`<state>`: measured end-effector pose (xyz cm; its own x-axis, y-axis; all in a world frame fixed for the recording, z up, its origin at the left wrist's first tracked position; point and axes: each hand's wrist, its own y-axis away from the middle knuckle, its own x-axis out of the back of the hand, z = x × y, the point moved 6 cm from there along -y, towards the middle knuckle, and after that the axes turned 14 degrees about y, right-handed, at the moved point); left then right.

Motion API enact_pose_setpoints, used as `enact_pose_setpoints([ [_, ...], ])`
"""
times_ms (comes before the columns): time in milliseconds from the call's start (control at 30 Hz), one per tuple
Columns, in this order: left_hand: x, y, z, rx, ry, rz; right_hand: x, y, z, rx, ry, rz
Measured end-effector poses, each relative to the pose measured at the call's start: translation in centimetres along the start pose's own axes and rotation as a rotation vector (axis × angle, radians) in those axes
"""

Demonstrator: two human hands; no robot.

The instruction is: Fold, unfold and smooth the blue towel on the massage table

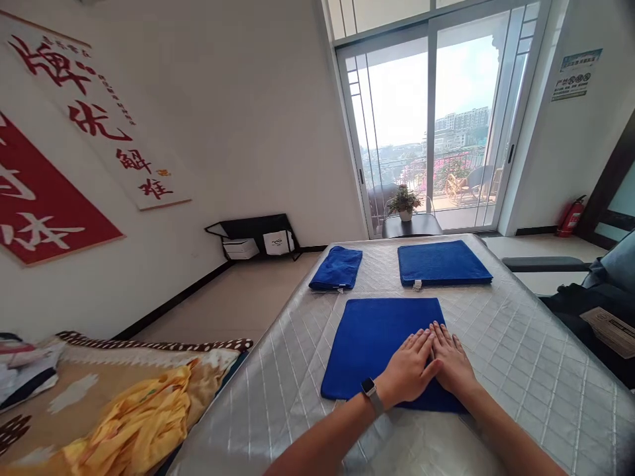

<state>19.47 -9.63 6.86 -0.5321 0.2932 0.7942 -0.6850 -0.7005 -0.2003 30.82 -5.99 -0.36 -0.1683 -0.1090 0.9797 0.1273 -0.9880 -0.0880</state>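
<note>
A blue cloth (377, 344), spread in a flat rectangle, lies on the silver quilted cover (278, 383) in front of me. My left hand (409, 367), with a watch (371, 390) on its wrist, rests flat on the right part of this cloth. Beside it, my right hand (450, 360) lies flat over the cloth's right edge, and the two hands touch. Neither hand grips anything. Farther back are a small folded blue cloth (337, 268) on the left and a neat folded blue stack (444, 263) on the right, each with a white tag.
A chair with a potted plant (405, 203) stands behind the table's far edge. To the left, a yellow cloth (143, 416) lies crumpled on a patterned blanket (74, 390). A black armrest (546, 264) and dark items are at the right. A fire extinguisher (571, 217) stands by the wall.
</note>
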Motion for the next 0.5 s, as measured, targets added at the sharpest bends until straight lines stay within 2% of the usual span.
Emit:
enact_pose_setpoints([
  [100, -1.5, -0.5, -2.9, 0.038, -0.097, -0.02, 0.2, 0.0, 0.0, -0.014, -0.005, -0.028],
  [200, -1.2, 0.5, -5.8, 0.063, -0.173, -0.028, 0.4, -0.1, 0.0, -0.046, -0.028, -0.044],
  [367, 3.2, 3.6, -12.3, 0.221, -0.296, 0.037, 0.4, -0.3, 0.1, -0.074, -0.093, -0.028],
  [500, 7.1, 6.7, -18.0, 0.376, -0.35, 0.149, 0.3, -0.3, 0.1, -0.076, -0.088, -0.035],
])
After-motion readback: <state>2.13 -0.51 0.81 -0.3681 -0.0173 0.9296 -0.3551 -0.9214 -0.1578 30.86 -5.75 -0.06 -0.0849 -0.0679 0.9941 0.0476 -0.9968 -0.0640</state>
